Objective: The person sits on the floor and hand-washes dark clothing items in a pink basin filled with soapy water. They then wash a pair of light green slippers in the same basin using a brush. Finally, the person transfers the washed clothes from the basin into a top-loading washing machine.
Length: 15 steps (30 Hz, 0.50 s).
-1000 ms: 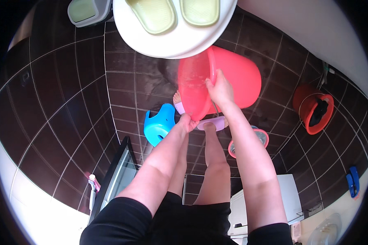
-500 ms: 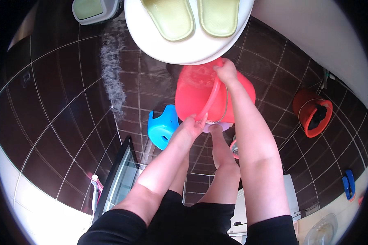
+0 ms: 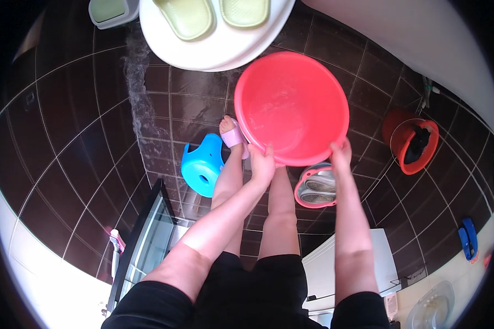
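A large red plastic basin (image 3: 293, 104) faces me with its wide mouth, and a wet sheen lies over its inside. My left hand (image 3: 262, 163) grips the rim at the lower left, thumb over the edge. On the lower right of the rim, my right hand (image 3: 341, 152) holds on with its thumb inside. Just below the basin, near my right forearm, a smaller pink-rimmed basin (image 3: 298, 193) holds a pair of grey shoes (image 3: 318, 186). My foot in a pink slipper (image 3: 232, 137) shows to the left; the other foot is hidden.
A blue stool (image 3: 202, 170) stands left of my legs. Pale green slippers (image 3: 189, 19) lie on a white toilet lid (image 3: 203, 57) ahead. A red bucket (image 3: 422, 156) with something dark inside is at the right. Water wets the dark tiles (image 3: 140, 82).
The red basin has turned from tipped forward to facing me with its mouth. My right hand has moved from the far rim to the near right rim. The shoes have come into view.
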{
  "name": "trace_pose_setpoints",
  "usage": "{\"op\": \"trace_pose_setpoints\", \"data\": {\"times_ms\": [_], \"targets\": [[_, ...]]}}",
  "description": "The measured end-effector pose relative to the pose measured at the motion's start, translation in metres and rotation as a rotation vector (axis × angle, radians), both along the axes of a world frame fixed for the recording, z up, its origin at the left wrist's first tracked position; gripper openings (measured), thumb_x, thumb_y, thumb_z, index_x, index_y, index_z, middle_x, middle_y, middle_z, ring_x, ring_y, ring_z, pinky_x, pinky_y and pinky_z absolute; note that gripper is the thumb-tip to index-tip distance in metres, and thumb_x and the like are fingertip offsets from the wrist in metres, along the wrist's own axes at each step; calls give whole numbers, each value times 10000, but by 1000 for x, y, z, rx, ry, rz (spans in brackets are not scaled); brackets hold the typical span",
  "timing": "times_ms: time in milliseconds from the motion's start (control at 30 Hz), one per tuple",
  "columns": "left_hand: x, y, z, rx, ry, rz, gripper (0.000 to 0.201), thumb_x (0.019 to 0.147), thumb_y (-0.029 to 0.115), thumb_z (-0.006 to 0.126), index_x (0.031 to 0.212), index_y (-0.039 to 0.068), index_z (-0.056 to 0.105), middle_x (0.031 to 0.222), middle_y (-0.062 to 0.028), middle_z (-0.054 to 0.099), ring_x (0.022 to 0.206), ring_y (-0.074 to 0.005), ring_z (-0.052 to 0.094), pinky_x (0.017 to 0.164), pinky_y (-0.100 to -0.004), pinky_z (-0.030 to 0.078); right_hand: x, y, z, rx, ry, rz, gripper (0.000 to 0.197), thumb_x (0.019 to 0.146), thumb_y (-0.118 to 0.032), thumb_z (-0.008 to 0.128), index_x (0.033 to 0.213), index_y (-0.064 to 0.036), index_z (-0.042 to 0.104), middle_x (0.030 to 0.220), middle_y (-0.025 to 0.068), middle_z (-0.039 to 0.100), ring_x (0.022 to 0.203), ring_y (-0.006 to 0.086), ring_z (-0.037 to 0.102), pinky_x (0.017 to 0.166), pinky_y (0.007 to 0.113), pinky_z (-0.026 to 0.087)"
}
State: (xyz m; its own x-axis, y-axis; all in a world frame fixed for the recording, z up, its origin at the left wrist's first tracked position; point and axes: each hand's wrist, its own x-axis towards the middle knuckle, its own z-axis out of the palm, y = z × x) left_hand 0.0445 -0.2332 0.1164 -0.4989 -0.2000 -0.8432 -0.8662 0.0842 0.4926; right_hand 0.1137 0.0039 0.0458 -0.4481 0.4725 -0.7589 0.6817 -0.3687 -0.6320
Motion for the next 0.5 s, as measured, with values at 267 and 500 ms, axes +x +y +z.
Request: {"op": "trace_pose_setpoints", "data": {"times_ms": [267,500], "targets": [[65,-91,-103,31,-62,-320,393,928,139,509,1241,-10,324,1154,-210,518,961,-318,626,620,-359,612,138,-118,-37,181,-64,-375,577,783,87,647,1239,-57,326,1179,104,496,997,180,556,817,299,500],[94,-103,-143,-249,-106,-275,435,975,329,398,1295,46,316,1082,-179,561,837,-275,661,548,-362,600,75,-79,19,-76,-3,-118,477,790,89,645,1162,-14,363,1126,131,570,1030,172,578,922,294,453]]}}
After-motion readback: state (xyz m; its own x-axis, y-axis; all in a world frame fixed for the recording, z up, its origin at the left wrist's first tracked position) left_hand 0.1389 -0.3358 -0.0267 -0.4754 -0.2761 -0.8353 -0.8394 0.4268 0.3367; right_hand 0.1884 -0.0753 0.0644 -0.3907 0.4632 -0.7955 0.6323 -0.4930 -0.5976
